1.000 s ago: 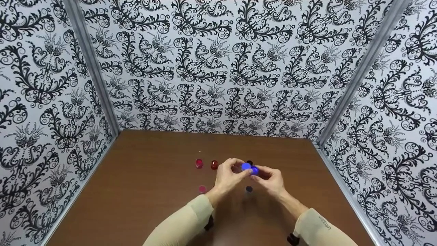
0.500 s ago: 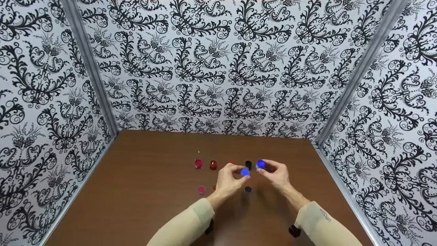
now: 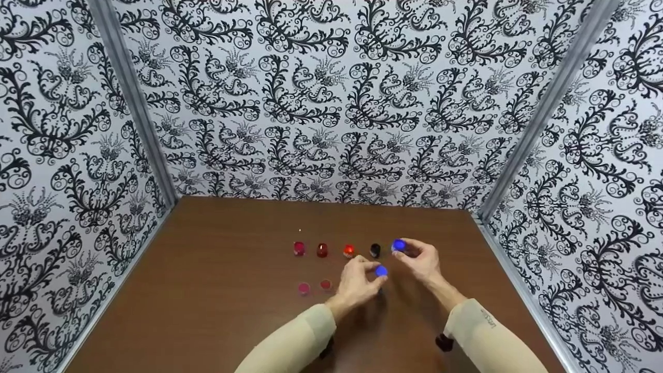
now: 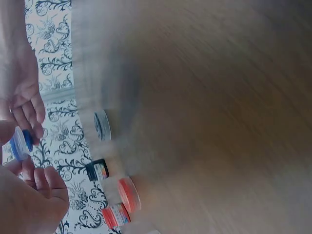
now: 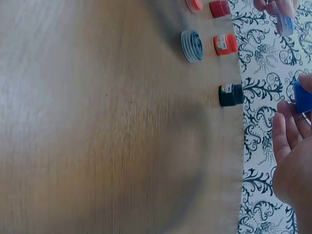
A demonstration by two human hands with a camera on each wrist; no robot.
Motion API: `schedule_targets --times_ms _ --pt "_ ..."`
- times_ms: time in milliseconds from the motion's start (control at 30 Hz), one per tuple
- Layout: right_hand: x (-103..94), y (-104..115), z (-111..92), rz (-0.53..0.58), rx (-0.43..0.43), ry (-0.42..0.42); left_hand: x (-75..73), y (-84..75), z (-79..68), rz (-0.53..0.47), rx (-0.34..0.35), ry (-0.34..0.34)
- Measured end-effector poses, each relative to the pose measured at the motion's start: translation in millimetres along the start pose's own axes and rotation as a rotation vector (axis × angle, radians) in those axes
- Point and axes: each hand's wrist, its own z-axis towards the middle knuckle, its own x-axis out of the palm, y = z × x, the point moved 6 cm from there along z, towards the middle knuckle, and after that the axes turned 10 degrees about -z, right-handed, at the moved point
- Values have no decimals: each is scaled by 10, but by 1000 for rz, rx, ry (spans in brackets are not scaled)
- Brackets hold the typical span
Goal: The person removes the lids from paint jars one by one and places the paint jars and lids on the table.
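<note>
In the head view my left hand (image 3: 357, 282) pinches a clear, blue-stained lid (image 3: 382, 271) between thumb and fingers, above the table. Farther back and to the right, my right hand (image 3: 423, 260) holds a small blue paint jar (image 3: 399, 245) by its side; the right wrist view shows that jar (image 5: 302, 97) against the fingers. Lid and jar are apart. Close to the right hand stands a black paint jar (image 3: 375, 250). A dark-stained lid (image 4: 102, 126) lies on the table, mostly hidden under the left hand in the head view.
Left of the black jar stand an orange-red jar (image 3: 349, 250), a dark red jar (image 3: 322, 250) and a pink-red jar (image 3: 299, 248). Nearer lie a pink lid (image 3: 304, 288), a red lid (image 3: 326, 284) and an orange lid (image 4: 128, 193). Patterned walls (image 3: 331, 103) enclose the brown table (image 3: 207, 311).
The hands were together at the blue jar and lid, then parted. The right hand moved right and back with the jar; the left came nearer with the lid, uncovering the orange-red jar.
</note>
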Motion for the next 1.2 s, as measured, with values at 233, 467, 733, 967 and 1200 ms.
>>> schedule_targets --times_ms 233,467,733,967,1200 --pt "46 -64 119 -57 9 23 195 -24 17 168 64 73" --pt "106 -188 252 -175 -25 17 467 -67 69 399 195 142" --pt "155 -381 359 -343 -72 28 696 -59 114 584 206 214" --pt "171 -525 388 -474 -4 92 796 25 173 655 228 219" --pt "185 -609 445 -546 14 143 898 185 228 753 250 201"
